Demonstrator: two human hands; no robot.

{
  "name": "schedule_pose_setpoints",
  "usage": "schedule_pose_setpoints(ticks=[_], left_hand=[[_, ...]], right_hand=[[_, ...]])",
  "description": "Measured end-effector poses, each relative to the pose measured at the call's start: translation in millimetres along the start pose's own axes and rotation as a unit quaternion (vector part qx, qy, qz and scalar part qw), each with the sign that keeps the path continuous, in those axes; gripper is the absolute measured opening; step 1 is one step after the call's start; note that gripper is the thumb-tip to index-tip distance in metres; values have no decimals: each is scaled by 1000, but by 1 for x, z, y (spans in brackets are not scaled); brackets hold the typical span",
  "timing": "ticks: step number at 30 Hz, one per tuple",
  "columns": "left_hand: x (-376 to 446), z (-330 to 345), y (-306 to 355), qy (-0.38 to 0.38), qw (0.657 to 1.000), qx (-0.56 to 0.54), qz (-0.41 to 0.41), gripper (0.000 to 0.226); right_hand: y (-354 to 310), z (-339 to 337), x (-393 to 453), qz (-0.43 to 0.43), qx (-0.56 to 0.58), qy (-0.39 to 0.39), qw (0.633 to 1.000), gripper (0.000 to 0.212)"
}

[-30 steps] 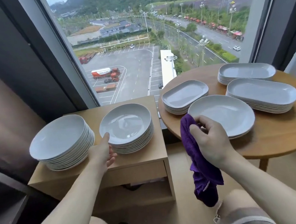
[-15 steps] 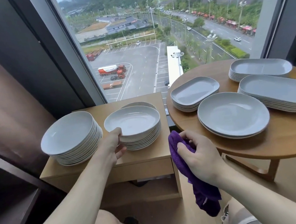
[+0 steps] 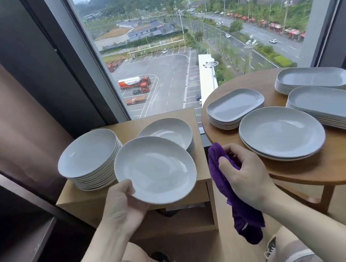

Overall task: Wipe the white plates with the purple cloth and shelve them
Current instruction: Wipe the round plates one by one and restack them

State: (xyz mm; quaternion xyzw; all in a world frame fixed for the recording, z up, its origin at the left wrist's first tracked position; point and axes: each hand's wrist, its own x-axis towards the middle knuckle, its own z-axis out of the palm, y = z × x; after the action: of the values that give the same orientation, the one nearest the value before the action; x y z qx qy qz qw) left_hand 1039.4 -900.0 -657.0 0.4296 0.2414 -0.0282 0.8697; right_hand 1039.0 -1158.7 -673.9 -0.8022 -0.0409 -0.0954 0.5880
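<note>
- White round plate (image 3: pixel 156 169) gripped at its near-left rim by left hand (image 3: pixel 120 206), thumb on top, fingers curled beneath; held tilted, clear of the stacks, above the front edge of the small square wooden bench (image 3: pixel 201 184).
- Behind it, on that bench: tall stack of round plates (image 3: pixel 88 159) at the left edge, lower round stack (image 3: pixel 167 131) toward the right edge, partly hidden by the held plate.
- Purple cloth (image 3: pixel 231 195) bunched in right hand (image 3: pixel 246 178), fingers curled round its upper part, the rest hanging down past the wrist; held between the two benches, just beside the round wooden bench's (image 3: pixel 337 164) near-left edge.
- On the round bench: short stack of oval plates (image 3: pixel 282 134) at the near edge, stack of rounded-rectangle plates (image 3: pixel 235 107) at the left edge, two stacks of long platters (image 3: pixel 331 105) (image 3: pixel 312 77) toward the right and far edges.
- Dark shelf unit (image 3: pixel 18 250) at far left; large window (image 3: pixel 188 40) behind.
</note>
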Motion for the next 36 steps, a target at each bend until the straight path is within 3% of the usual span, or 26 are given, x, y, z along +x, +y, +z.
schedule_pose_setpoints(ticks=[3, 8, 12, 16, 18, 23, 29, 36], left_hand=[[-23, -1, -14, -36, 999, -5, -27, 69], [-47, 9, -44, -119, 986, 63, -98, 40], [-57, 22, -61, -166, 972, 123, -112, 47], [-52, 24, -72, -208, 956, 180, -101, 48], [-47, 24, -75, -217, 953, 191, -91, 60], [-42, 20, -81, -198, 960, 181, -77, 70], [-36, 16, -74, -132, 977, 73, -152, 79], [-29, 7, -58, -142, 979, 36, -140, 68]], right_hand=[[-4, 7, -5, 3, -19, -8, 1000, 12], [-2, 22, -11, -45, -125, -20, 991, 8], [8, 27, -13, -41, -237, -13, 970, 18], [11, 32, -11, -57, -283, 3, 957, 23], [10, 35, -11, -73, -286, 4, 955, 25], [-3, 53, -28, -129, -229, -54, 963, 24], [-20, 65, -53, -168, -159, -144, 962, 28], [-23, 61, -60, -231, -245, -244, 909, 27]])
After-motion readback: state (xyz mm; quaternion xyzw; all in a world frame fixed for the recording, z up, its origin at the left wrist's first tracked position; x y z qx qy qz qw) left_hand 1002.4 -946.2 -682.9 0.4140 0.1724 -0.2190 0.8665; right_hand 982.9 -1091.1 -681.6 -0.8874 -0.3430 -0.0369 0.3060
